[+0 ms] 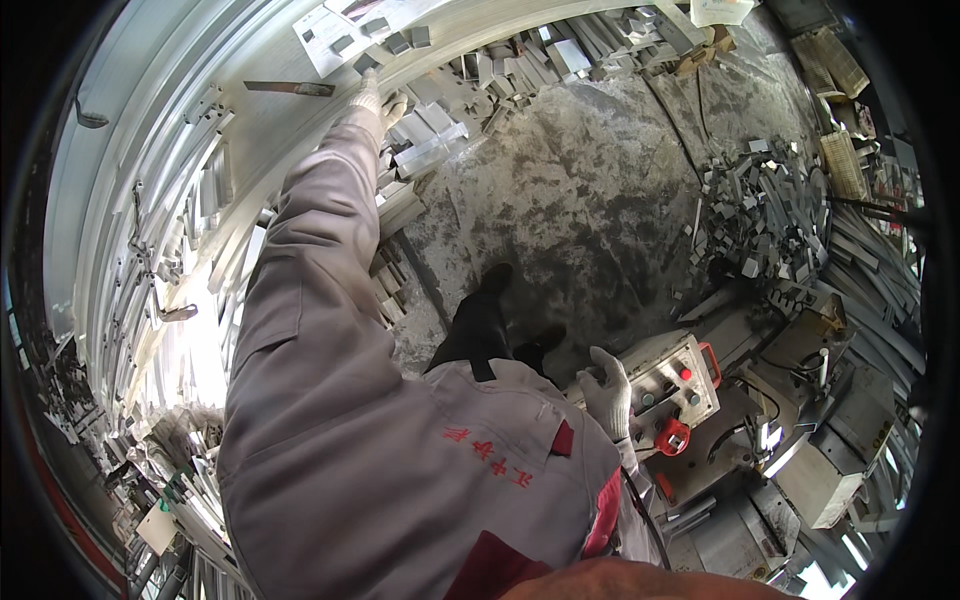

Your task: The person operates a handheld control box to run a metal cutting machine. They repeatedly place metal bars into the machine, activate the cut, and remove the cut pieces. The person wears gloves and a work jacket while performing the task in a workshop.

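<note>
My left hand, in a white knit glove, stretches far forward to a pale metal ledge. Its fingertips reach a small grey block, and the thumb side stands apart from the fingers. Several similar blocks lie beside it on and around a white printed sheet. Left of them rests a flat strip-shaped tool with a brownish end. My right hand, also gloved, hovers with slightly bent, parted fingers by a control box with buttons, and nothing shows in it.
Long metal profiles line the left side. Cut pieces are piled along the ledge, and an offcut heap covers the floor at right. A red knob sits on the machine at lower right. Grey stained floor lies between.
</note>
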Motion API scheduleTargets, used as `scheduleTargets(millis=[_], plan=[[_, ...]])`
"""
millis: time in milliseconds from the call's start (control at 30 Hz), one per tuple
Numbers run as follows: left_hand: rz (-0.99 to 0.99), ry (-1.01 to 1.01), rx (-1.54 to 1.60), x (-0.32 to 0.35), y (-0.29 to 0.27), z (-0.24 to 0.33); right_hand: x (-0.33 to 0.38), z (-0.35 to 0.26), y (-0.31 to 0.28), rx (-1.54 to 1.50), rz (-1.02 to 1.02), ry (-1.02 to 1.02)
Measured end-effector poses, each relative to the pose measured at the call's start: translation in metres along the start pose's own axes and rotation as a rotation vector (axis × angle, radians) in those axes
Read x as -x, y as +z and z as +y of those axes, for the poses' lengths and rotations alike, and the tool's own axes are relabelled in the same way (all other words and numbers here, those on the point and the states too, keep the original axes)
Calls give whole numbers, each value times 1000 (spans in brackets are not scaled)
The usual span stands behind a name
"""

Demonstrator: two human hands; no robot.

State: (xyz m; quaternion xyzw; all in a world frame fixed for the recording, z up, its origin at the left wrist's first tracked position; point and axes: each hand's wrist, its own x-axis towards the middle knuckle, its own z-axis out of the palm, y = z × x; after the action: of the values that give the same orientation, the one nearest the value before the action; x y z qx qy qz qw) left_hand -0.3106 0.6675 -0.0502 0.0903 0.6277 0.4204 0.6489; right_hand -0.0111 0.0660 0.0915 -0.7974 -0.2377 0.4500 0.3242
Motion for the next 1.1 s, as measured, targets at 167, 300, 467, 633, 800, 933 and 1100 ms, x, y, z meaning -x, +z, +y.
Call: scheduleTargets(millis=[167, 300, 467, 633, 800, 933, 1100], plan=[[12, -148, -554, 1, -40, -76, 4, -8, 1, 30, -3, 26], [-77, -204, -752, 45, -122, -220, 12, -7, -8, 76, 21, 11], [-33, -614, -954, 86, -238, -392, 33, 14, -21, -21, 129, 3], [-227, -568, -1495, 104, -277, -448, 73, 43, -38, -43, 205, -9], [-283, 136, -1757, 122, -211, -359, 138, 76, -63, 6, 350, -103], [-263, 25, -1052, 150, -122, -335, 220, 135, -95, -47, 582, -207], [-470, 107, -966, 250, -40, -369, 349, 235, -128, -111, 1001, -72]])
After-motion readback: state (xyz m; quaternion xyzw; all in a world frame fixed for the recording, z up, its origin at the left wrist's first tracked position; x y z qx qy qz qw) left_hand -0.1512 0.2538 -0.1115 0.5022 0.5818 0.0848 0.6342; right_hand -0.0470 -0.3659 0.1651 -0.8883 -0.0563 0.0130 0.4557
